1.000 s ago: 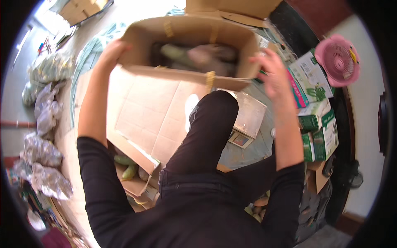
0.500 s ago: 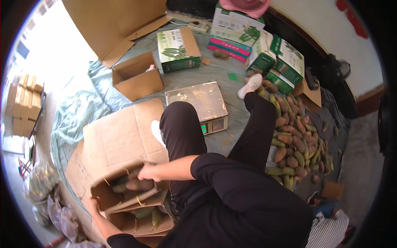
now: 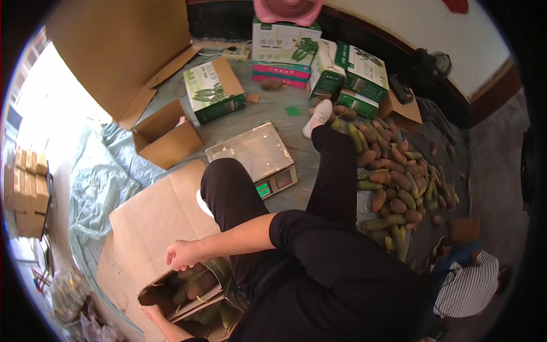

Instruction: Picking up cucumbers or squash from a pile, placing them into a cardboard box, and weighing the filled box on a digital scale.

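A cardboard box with yellow cord loops sits by my left thigh. It holds several plump, elongated green and brown vegetables. Against its near side stands a second box with green vegetables inside. My left hand grips the first box at its left end, fingers partly hidden by the wall. Over the far rim of that box hovers my right hand, its fingers curled together; whatever they may hold is hidden.
A flat cardboard sheet lies beyond the boxes. Ahead stands a digital scale. To the right spreads a large vegetable pile. Printed cartons and an open brown box stand farther off. A person in a striped top is at lower right.
My right hand has come up from inside the box to above its far rim. My left hand stays at the box's end. The whole view has shifted.
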`<state>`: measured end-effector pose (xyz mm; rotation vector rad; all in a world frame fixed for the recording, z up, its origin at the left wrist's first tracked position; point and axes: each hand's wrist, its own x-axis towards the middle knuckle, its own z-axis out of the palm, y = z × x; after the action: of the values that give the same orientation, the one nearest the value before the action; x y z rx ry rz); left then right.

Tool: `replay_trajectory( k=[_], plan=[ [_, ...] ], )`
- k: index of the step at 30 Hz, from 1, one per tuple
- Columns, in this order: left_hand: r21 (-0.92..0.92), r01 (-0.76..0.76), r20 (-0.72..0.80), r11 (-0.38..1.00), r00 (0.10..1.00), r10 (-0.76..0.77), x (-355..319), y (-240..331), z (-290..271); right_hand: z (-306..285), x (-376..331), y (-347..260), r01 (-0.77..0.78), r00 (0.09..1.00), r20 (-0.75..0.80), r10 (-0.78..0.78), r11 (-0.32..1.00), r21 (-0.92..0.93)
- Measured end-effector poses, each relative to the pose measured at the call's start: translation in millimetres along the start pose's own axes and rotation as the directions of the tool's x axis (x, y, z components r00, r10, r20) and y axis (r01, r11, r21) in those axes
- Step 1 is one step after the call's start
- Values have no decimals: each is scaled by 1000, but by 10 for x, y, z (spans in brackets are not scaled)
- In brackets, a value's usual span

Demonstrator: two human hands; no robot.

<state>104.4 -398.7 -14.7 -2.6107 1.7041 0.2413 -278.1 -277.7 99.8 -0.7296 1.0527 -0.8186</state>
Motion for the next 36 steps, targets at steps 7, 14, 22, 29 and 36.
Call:
replay_trajectory(
  k=[7, 14, 22, 29, 36],
  plan=[
    [-57, -77, 2, 995, 997, 77, -116, 282, -58, -905, -819, -587, 342, 926, -137, -352, 935, -91],
    [-176, -133, 8, 975, 991, 137, -45, 522, 4, -2166, -2286, -573, 514, 541, -638, -548, 816, -265],
    [-824, -339, -70, 455, 857, 511, 153, 1488, -321, -2982, -3642, 113, 498, 73, -934, -350, 824, -270],
    [-700, -707, -164, 101, 297, 941, -1763, 4033, -1082, -3484, -4085, 655, 588, -44, -997, -65, 805, -78],
    [-95, -995, 31, -17, -20, 999, -3122, 5000, -790, -4089, -4375, 1228, 426, -112, -991, 73, 905, 19]
  ],
)
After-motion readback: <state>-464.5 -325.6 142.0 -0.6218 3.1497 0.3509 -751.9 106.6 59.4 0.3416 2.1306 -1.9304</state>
